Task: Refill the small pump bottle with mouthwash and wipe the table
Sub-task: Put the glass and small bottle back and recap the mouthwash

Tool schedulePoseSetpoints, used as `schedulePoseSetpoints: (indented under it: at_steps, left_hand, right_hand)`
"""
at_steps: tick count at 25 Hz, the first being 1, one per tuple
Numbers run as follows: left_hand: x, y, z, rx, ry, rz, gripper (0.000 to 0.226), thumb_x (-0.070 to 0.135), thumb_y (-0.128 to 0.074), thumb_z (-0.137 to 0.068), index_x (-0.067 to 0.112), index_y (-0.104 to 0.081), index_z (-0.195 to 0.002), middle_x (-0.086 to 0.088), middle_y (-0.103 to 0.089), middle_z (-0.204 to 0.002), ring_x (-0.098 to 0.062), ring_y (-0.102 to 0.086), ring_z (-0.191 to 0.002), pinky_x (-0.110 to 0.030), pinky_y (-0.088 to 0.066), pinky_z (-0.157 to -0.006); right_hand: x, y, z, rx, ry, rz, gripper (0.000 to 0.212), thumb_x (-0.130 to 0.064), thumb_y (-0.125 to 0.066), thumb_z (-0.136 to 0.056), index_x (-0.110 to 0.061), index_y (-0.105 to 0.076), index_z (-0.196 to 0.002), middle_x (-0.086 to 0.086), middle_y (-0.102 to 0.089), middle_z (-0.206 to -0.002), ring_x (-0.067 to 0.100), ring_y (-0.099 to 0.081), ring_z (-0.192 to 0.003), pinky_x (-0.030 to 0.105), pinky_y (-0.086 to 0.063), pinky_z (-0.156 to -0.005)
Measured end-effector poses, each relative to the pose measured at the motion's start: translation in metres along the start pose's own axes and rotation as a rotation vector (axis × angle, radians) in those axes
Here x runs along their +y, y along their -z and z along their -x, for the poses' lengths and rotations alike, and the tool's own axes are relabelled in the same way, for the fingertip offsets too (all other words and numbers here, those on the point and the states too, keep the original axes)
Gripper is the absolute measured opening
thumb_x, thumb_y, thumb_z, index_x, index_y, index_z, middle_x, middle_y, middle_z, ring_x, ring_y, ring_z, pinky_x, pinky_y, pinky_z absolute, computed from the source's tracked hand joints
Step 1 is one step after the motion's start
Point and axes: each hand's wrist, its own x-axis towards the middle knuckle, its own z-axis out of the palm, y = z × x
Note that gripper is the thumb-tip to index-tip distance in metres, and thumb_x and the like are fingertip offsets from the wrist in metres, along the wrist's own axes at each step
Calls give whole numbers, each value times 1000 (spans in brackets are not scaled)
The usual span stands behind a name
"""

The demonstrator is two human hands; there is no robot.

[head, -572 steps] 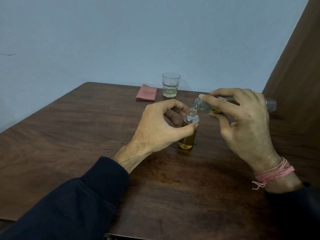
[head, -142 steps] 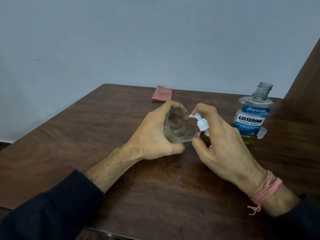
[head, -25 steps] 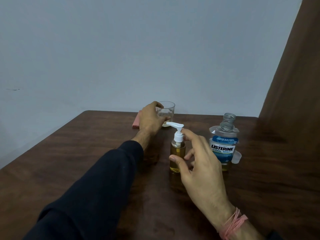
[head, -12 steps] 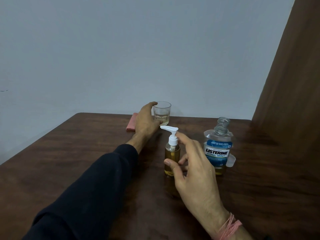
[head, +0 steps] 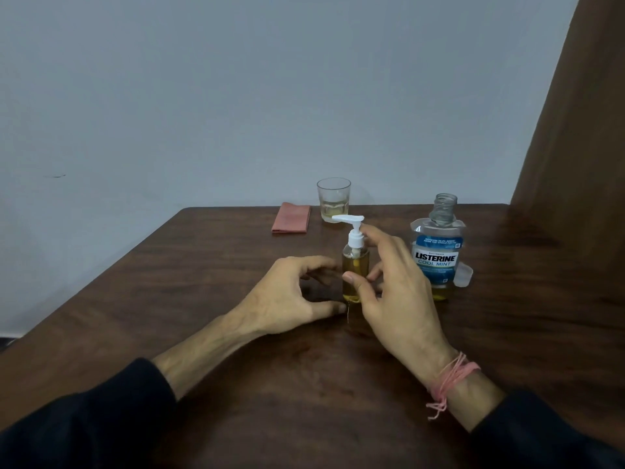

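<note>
Pump bottle (head: pixel 355 262) upright mid-table (head: pixel 203 265), refilled, pump on. Right hand (head: pixel 395 292) loosely around it, thumb touching; left hand (head: pixel 291 296) relaxed, empty, just beside. Let go gently, then get the pink cloth (head: pixel 291 217) by the glass (head: pixel 333 200) and wipe.

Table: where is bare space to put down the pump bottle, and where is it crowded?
Bare: the table's left side, between its left edge and the left hand; also the near strip between the forearms. Crowded: glass, red cloth, pump bottle, Listerine bottle and its cap.
</note>
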Motion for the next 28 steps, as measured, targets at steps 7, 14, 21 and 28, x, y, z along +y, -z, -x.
schedulePoseSetpoints:
  at_steps: [7, 14, 21, 28]
  left_hand:
    - [9, -29, -11, 256, 54, -102, 45, 39, -93, -94, 33, -82, -137, 20, -86, -109, 3, -81, -102, -30, -69, -95]
    - [5, -41, -57, 343, 153, -155, 51, 58, -88, -86, 39, -83, -132, 34, -78, -98, 4, -77, -106, -34, -63, -104]
    - [-12, -53, -129, 365, 175, -177, 38, 39, -84, -97, 31, -82, -134, 20, -81, -110, 8, -72, -100, -41, -65, -106]
    - [-26, -60, -197, 422, 266, -137, 52, 50, -94, -91, 28, -81, -137, 11, -86, -125, -12, -80, -121, -46, -62, -111]
  right_hand:
    - [0, 7, -1, -12, -25, -43, 81, -28, -84, -97, -41, -40, -164, -17, -54, -143, -2, -67, -92, 23, -67, -80]
    - [0, 10, -3, 24, 6, -53, 72, -28, -79, -101, -39, -42, -161, -19, -51, -146, -3, -67, -112, 19, -66, -84]
    - [-3, 3, -2, 21, 7, -96, 62, -24, -74, -105, -37, -48, -159, -20, -51, -146, -4, -66, -117, 18, -65, -86]
    - [1, -5, 0, 45, 44, -84, 50, -31, -67, -104, -35, -53, -152, -27, -47, -131, -2, -67, -106, 21, -65, -75]
